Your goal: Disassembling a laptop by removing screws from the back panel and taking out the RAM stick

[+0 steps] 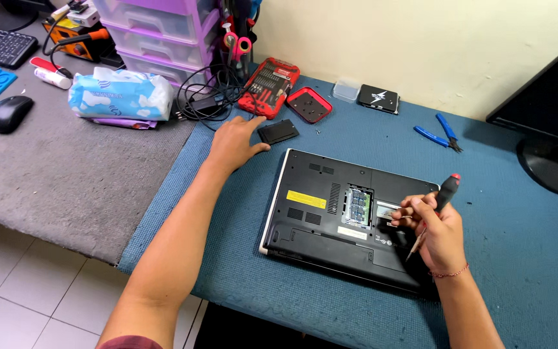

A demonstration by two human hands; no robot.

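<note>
While the blue mat (pixel 524 245) covers the right part of the counter (pixel 66 174) and grey felt covers the left, a black laptop (pixel 318 213) lies upside down on the mat, near the front edge, its underside facing up. An open bay in its base shows a green memory module (pixel 358 207), and a yellow sticker (pixel 305 199) sits to the left of that bay. A dark monitor (pixel 550 123) stands at the far right on its round foot. At the back left are lilac plastic drawers (pixel 156 32) and, in front of them, a soft pack of tissues (pixel 121 95).

The left hand (pixel 234 143) lies flat on the mat with fingers spread, gripping nothing; its fingertips rest just beside a small black cover panel (pixel 278 131) that lies apart from the laptop. The right hand (pixel 435 236) is closed around a screwdriver (pixel 445 192) with a black handle and red cap, its shaft hidden by the fingers, held over the laptop's right side next to the open bay.

Behind the panel sit a red case of screwdriver bits (pixel 269 86) and its red lid (pixel 309 105). Farther right lie a small black box (pixel 378 98), a clear plastic box (pixel 346 89) and blue-handled pliers (pixel 439 134). A black mouse (pixel 9 114) rests on the felt at the left.
</note>
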